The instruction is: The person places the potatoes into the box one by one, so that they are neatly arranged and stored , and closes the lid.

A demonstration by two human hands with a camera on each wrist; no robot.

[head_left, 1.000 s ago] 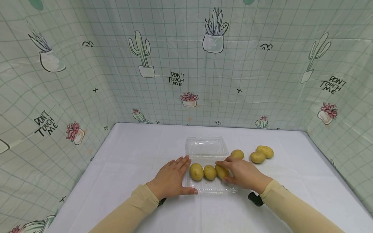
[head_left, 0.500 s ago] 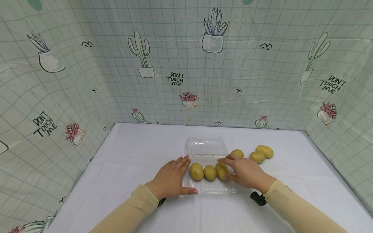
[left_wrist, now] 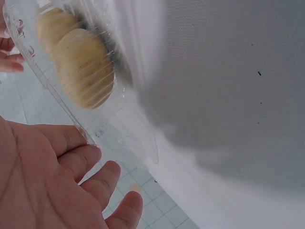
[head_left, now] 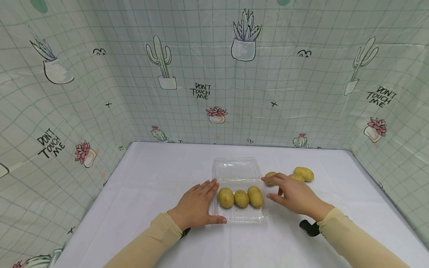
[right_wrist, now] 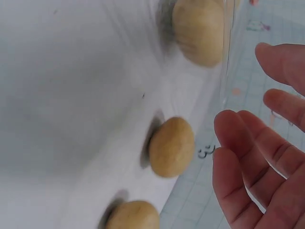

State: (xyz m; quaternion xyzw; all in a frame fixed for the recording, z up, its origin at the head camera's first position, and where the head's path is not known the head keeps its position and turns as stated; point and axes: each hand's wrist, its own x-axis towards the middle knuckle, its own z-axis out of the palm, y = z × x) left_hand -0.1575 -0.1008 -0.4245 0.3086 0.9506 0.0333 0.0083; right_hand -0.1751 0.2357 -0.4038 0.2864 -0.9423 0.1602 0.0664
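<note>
A clear plastic clamshell box (head_left: 238, 216) lies open, its lid (head_left: 237, 169) folded back away from me. Inside sit three potatoes in a row: left (head_left: 226, 197), middle (head_left: 241, 198) and right (head_left: 255, 196). My left hand (head_left: 196, 206) is spread flat along the box's left side, fingertips and thumb right at its edge. In the left wrist view a potato (left_wrist: 86, 69) shows through the ribbed wall. My right hand (head_left: 295, 193), fingers loosely bent and holding nothing, hovers just right of the box. Its fingertips overlap a loose potato (head_left: 269, 179) in the head view.
Two more loose potatoes lie behind the right hand: a partly hidden one (head_left: 297, 177) and a longer one (head_left: 305, 173). The white cloth-covered table (head_left: 161, 167) meets a cactus-print curtain (head_left: 214, 74) at the back and sides. Black wrist gear (head_left: 309, 228) hangs under the right sleeve.
The right hand has let go of the rightmost potato in the box and moved right and back towards the loose potatoes. The left hand has stayed in place.
</note>
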